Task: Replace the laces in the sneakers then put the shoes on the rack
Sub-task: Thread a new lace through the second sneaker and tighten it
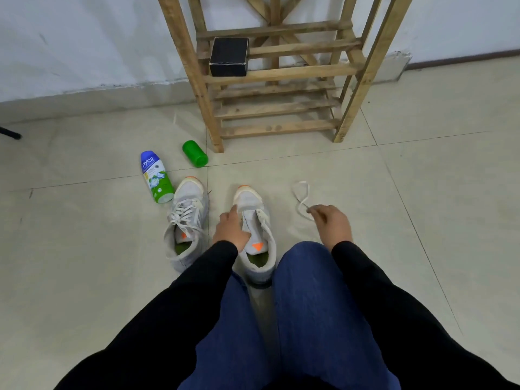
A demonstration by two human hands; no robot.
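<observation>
Containers: a black box sits closed on a middle shelf of the wooden rack, at the shelf's left end; its contents do not show. A green cup lies on its side on the tiled floor near the rack's front left leg, mouth turned toward us; we cannot make out its inside. A blue, white and green bottle lies flat just beside the toe of the laced sneaker. Both sneakers stand on the floor in front of the rack, toes toward it; each opening shows a green insole.

Hands: the left hand rests on the left flank of the unlaced sneaker; the index finger lies straight along the upper toward the toe and the thumb lies across the tongue; the other fingers are hidden, so we cannot tell whether they curl round the shoe. The right hand hangs low over the floor, well right of that sneaker; its curled fingers pinch one end of the loose lace, which runs away from the hand in a loop on the tiles.

Obscured: blue-trousered knees and black sleeves cover both heels; the rack's top is cut off; a dark tripod foot enters at the left edge.
</observation>
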